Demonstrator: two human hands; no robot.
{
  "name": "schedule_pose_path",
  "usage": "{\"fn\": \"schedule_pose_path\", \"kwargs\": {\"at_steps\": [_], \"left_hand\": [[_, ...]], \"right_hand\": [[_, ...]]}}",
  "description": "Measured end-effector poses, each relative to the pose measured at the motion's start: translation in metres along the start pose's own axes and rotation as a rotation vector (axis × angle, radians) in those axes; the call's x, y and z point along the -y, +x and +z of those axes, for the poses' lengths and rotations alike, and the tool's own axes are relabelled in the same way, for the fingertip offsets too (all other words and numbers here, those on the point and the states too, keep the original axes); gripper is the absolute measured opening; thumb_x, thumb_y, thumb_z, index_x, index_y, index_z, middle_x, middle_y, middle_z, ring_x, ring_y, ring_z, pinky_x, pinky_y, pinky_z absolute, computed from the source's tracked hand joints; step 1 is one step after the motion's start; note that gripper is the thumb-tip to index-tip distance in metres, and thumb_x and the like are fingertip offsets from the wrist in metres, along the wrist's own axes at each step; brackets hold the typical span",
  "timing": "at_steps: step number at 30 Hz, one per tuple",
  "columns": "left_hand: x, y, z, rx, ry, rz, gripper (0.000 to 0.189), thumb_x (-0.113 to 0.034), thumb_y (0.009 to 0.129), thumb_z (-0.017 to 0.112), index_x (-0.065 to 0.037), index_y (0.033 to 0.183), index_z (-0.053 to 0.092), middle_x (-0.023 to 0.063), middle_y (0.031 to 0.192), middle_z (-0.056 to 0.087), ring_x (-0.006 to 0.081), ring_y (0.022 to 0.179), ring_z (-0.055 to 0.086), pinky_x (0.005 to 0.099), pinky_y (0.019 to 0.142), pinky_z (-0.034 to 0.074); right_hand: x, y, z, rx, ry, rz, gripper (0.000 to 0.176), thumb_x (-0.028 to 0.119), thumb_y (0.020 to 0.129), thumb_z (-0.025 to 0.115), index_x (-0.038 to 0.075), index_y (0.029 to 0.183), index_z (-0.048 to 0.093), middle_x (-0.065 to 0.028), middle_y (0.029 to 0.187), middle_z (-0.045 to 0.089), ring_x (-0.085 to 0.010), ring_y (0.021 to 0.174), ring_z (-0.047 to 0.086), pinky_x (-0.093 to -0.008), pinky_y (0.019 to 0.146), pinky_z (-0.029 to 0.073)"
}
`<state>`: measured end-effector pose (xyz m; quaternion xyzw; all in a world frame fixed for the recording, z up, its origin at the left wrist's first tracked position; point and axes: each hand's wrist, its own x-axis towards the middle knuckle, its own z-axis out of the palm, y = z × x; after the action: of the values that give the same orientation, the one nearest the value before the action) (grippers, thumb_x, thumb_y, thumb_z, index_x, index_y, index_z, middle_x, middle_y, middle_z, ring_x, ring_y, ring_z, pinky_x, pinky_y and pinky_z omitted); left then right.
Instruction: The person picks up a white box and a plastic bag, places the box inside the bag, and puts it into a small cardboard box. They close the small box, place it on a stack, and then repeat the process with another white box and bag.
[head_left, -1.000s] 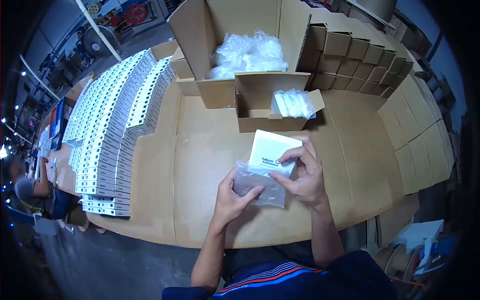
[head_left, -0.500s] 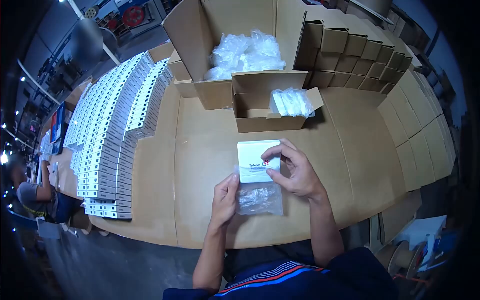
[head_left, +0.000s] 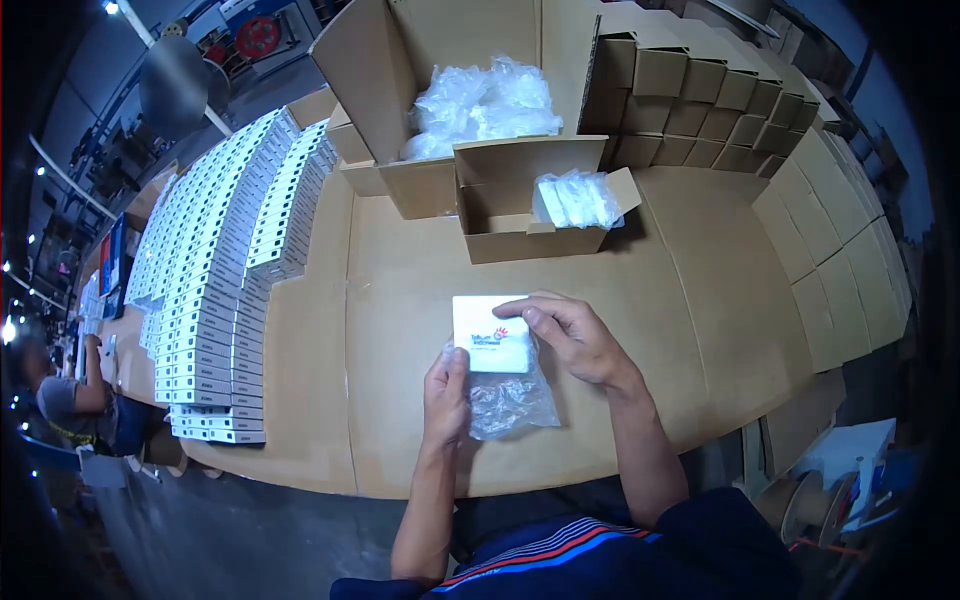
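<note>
Hands working at a cardboard-covered table (head_left: 400, 270), head view. Left hand (head_left: 447, 395) is closed on the left edge of a clear plastic bag (head_left: 512, 402), thumb pressed against the fingers with the film pinched between them. Right hand (head_left: 570, 335) grips a white box (head_left: 488, 335) at its right side, thumb on the printed top face and fingers curled around the edge. The white box lies flat, low over the table in front of the person, its near end at the mouth of the clear plastic bag, which is crumpled and trails toward the person; how far the box sits inside cannot be told. Beyond the hands stands a small open carton (head_left: 500, 235) holding a bundle of bags (head_left: 575, 198), and behind it a large open carton (head_left: 370, 70) filled with more plastic wrap (head_left: 485, 98). Rows of white boxes (head_left: 215, 270) run along the left of the table; brown folded cartons (head_left: 700, 90) are stacked at the right. A second person (head_left: 70, 400) sits at far left, well apart.
</note>
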<state>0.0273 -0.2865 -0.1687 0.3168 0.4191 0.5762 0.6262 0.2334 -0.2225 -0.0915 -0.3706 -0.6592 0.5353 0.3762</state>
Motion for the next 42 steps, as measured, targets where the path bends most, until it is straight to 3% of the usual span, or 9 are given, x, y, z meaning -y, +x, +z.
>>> {"fn": "schedule_pose_path", "kwargs": {"at_steps": [4, 10, 15, 18, 19, 26, 34, 40, 42], "left_hand": [[-0.001, -0.001, 0.007, -0.053, -0.133, -0.013, 0.045, -0.037, 0.112, 0.048, 0.001, 0.135, 0.055, 0.0135, 0.124, 0.068, 0.0212, 0.11, 0.069, 0.0377, 0.095, 0.057], [0.001, 0.004, 0.013, -0.133, -0.151, 0.117, 0.05, -0.039, 0.114, 0.04, 0.002, 0.141, 0.052, 0.0153, 0.128, 0.065, 0.0234, 0.115, 0.066, 0.0399, 0.099, 0.055], [0.004, 0.012, -0.002, 0.027, 0.113, 0.284, 0.064, -0.04, 0.115, 0.032, 0.0, 0.164, 0.023, 0.0178, 0.148, 0.055, 0.0213, 0.133, 0.054, 0.0385, 0.115, 0.041], [-0.01, 0.012, 0.004, 0.108, 0.289, 0.442, 0.068, -0.047, 0.114, 0.03, -0.006, 0.166, 0.015, 0.0218, 0.154, 0.049, 0.0235, 0.136, 0.053, 0.039, 0.117, 0.039], [-0.013, 0.014, 0.007, 0.147, 0.298, 0.503, 0.068, -0.051, 0.112, 0.028, -0.018, 0.168, 0.01, 0.0253, 0.159, 0.043, 0.0274, 0.138, 0.052, 0.0399, 0.117, 0.038], [-0.017, 0.021, 0.006, 0.233, 0.441, 0.592, 0.063, -0.056, 0.11, 0.026, -0.038, 0.167, 0.008, 0.0247, 0.157, 0.046, 0.0275, 0.127, 0.061, 0.0389, 0.107, 0.048], [-0.01, 0.022, 0.019, 0.078, 0.332, 0.416, 0.079, -0.059, 0.109, 0.035, -0.007, 0.167, 0.019, 0.0167, 0.131, 0.06, 0.0223, 0.115, 0.063, 0.0377, 0.103, 0.048], [0.005, 0.011, 0.014, 0.095, 0.167, 0.296, 0.103, -0.064, 0.097, 0.062, -0.003, 0.165, 0.015, 0.0156, 0.131, 0.061, 0.0212, 0.121, 0.06, 0.0353, 0.106, 0.046], [0.007, 0.006, 0.014, 0.043, 0.259, 0.278, 0.078, -0.049, 0.102, 0.061, -0.001, 0.156, 0.032, 0.0135, 0.128, 0.062, 0.02, 0.116, 0.061, 0.0342, 0.103, 0.047]], "right_hand": [[-0.004, -0.006, 0.007, -0.024, 0.417, -0.014, 0.03, 0.009, 0.102, 0.065, 0.0, 0.131, 0.065, -0.0103, 0.123, 0.065, -0.0151, 0.102, 0.064, -0.0282, 0.093, 0.054], [-0.038, -0.026, 0.037, -0.219, 0.474, -0.016, 0.024, -0.002, 0.09, 0.078, -0.001, 0.111, 0.065, -0.007, 0.119, 0.064, -0.0124, 0.102, 0.064, -0.0272, 0.089, 0.056], [-0.05, -0.022, 0.044, -0.325, 0.474, -0.131, 0.01, -0.004, 0.096, 0.071, -0.004, 0.103, 0.064, -0.0073, 0.111, 0.064, -0.0133, 0.105, 0.061, -0.0271, 0.097, 0.049], [-0.043, -0.023, 0.035, -0.264, 0.48, -0.214, 0.014, 0.0, 0.097, 0.071, -0.005, 0.108, 0.064, -0.0146, 0.126, 0.067, -0.0141, 0.109, 0.062, -0.0278, 0.097, 0.05], [-0.042, -0.022, 0.032, -0.237, 0.417, -0.242, 0.013, 0.002, 0.099, 0.069, -0.004, 0.109, 0.063, -0.0201, 0.135, 0.064, -0.0165, 0.117, 0.06, -0.03, 0.101, 0.048], [-0.038, -0.018, 0.033, -0.185, 0.49, -0.25, 0.01, 0.004, 0.103, 0.063, -0.002, 0.11, 0.06, -0.0189, 0.133, 0.064, -0.0114, 0.108, 0.059, -0.0263, 0.095, 0.047], [-0.032, -0.017, 0.069, -0.576, 0.256, -0.052, 0.009, 0.008, 0.106, 0.061, 0.0, 0.108, 0.057, -0.0004, 0.09, 0.063, -0.004, 0.08, 0.054, -0.0203, 0.072, 0.045], [-0.042, -0.012, 0.076, -0.717, 0.297, -0.119, 0.008, 0.002, 0.104, 0.061, -0.001, 0.108, 0.055, -0.0063, 0.089, 0.067, -0.01, 0.083, 0.065, -0.0249, 0.077, 0.053], [-0.044, -0.012, 0.073, -0.735, 0.303, -0.151, 0.009, 0.001, 0.104, 0.06, -0.001, 0.109, 0.054, -0.0078, 0.092, 0.068, -0.0112, 0.085, 0.066, -0.0255, 0.078, 0.054]]}}
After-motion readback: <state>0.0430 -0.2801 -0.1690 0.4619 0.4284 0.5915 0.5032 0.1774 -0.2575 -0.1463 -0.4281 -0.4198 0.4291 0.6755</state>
